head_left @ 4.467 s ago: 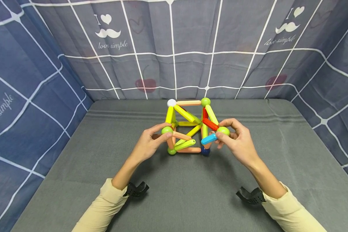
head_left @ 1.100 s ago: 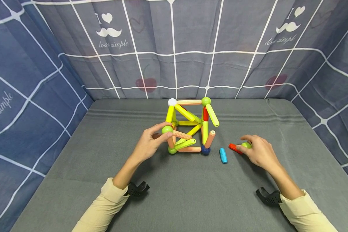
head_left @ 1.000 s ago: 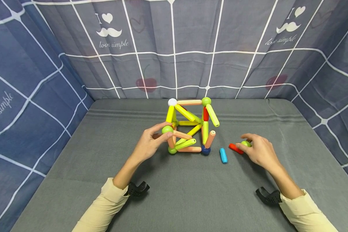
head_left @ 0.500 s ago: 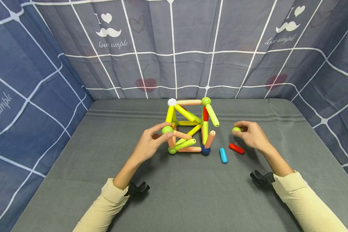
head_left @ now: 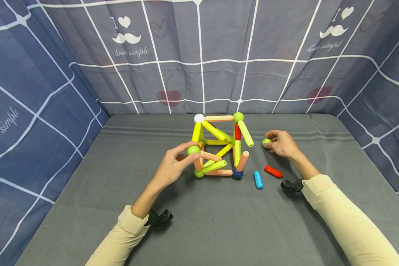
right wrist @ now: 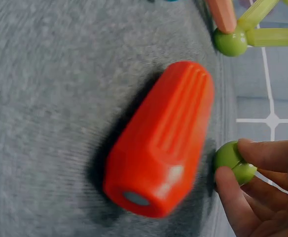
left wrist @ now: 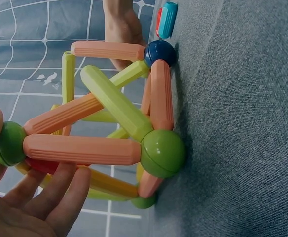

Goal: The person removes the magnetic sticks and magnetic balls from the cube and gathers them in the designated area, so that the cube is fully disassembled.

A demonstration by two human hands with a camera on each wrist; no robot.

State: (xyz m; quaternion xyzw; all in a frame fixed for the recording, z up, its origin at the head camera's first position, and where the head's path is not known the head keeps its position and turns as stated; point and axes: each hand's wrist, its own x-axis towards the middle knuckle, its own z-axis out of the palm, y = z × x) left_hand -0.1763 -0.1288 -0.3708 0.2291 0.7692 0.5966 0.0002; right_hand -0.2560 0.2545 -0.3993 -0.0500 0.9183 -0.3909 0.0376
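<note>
A frame of magnetic rods and balls stands on the grey cloth. My left hand (head_left: pixel 173 164) pinches the green ball (head_left: pixel 194 150) at its upper front left corner between thumb and fingers. From that ball a peach rod (head_left: pixel 211 156) juts rightward, its far end free. To the right of the frame, my right hand (head_left: pixel 283 144) holds a loose green ball (right wrist: pixel 228 155) low by the cloth. Nearer me lie a red rod (head_left: pixel 273 171) and a light blue rod (head_left: pixel 258 180), apart from each other. A peach rod (head_left: pixel 243 161) leans up from the dark blue ball (head_left: pixel 237 173).
At the frame's back top sit a white ball (head_left: pixel 199 118) and a green ball (head_left: pixel 238 117), joined by a peach rod (head_left: pixel 218 118). A yellow-green rod (head_left: pixel 245 133) slants down from the latter, its lower end free. A patterned curtain (head_left: pixel 219 81) hangs behind.
The red and blue rods, earlier joined to the right hand's ball at the frame, now lie on the cloth. My right hand has carried the ball off right, then back and leftward. The left hand stayed.
</note>
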